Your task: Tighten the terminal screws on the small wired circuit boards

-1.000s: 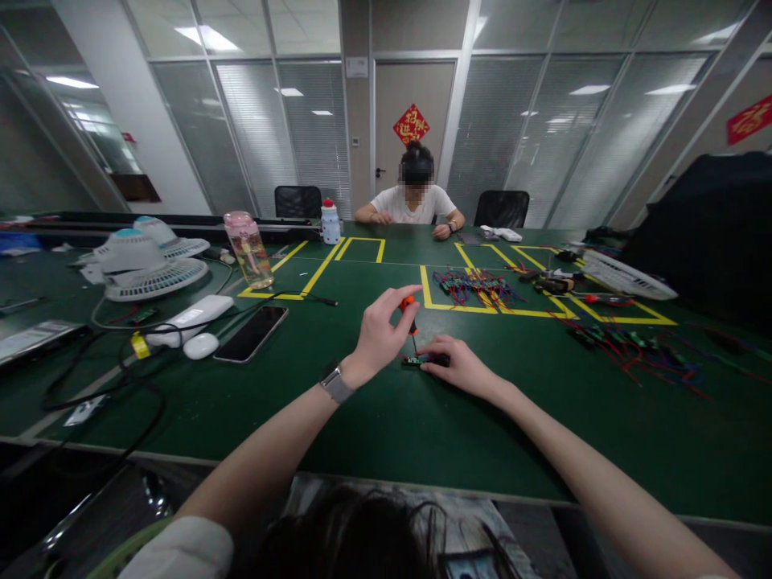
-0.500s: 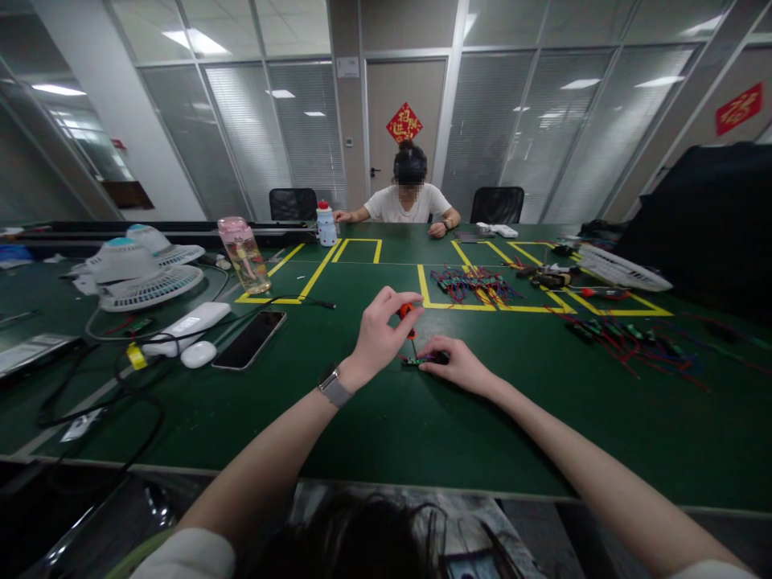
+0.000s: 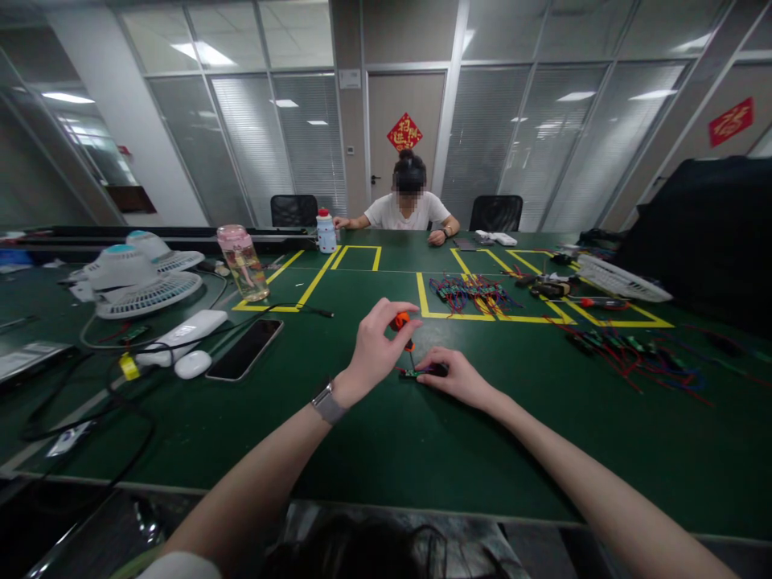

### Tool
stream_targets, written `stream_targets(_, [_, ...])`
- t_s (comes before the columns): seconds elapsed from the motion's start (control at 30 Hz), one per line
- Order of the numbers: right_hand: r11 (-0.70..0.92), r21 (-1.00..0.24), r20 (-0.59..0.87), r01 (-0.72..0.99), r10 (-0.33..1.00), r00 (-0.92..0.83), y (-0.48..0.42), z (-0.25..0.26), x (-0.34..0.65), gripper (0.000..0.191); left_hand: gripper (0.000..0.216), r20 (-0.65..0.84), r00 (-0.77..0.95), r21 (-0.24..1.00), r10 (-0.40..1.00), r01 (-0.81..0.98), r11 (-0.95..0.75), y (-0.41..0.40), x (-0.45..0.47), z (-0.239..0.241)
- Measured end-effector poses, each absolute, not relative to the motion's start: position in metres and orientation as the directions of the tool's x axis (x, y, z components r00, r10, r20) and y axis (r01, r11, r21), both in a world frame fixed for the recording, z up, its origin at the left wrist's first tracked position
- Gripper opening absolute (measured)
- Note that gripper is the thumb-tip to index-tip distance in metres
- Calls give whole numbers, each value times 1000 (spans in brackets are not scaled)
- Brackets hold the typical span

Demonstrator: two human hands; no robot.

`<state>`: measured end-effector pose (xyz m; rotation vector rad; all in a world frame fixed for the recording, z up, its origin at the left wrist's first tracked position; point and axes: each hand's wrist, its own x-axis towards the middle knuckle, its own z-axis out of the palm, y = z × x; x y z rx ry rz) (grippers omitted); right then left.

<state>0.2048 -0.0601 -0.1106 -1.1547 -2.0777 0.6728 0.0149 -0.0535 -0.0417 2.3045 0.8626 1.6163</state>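
My left hand [image 3: 381, 342] is closed around the handle of an orange and black screwdriver [image 3: 403, 322], thumb and fingers on its upper end. The screwdriver stands nearly upright, its shaft pointing down at a small green circuit board [image 3: 408, 374] on the table. Whether the tip sits in a screw is too small to tell. Gripped by the fingertips of my right hand [image 3: 457, 376], the board is held low against the green tabletop. A dark part at the board's right end is partly hidden by those fingers.
Several wired circuit boards [image 3: 474, 293] lie in a heap inside yellow tape, with more boards [image 3: 633, 354] at the right. On the left are a phone [image 3: 246, 351], a white mouse [image 3: 195, 359], a pink-lidded bottle [image 3: 244, 264] and fans [image 3: 145, 291]. Across the table sits a person [image 3: 407, 211].
The camera view has tilted up slightly, so everything sits a little lower. My left hand's fingers have shifted on the screwdriver handle, and it leans a bit more. My right hand stays on the board.
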Motion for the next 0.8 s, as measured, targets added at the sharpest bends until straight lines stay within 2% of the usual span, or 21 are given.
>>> stream_targets(0.2, [471,-690,285,550,875,-391,-61,-110,203,11,28,755,321,509,571,262,-820,-58,17,-41])
stream_targets(0.43, [464,-671,263,578,878,-400,-63,-106,203,12,12,795,200,487,573,354,-798,-57,16,-43])
stream_targets(0.63, [496,-661,273,563,858,-435,-61,-108,206,14,33,739,272,544,616,299,-784,-58,16,-45])
stream_targets(0.8, [514,-650,282,560,847,-450,-60,-108,207,14,24,762,239,507,603,359,-783,-56,16,-46])
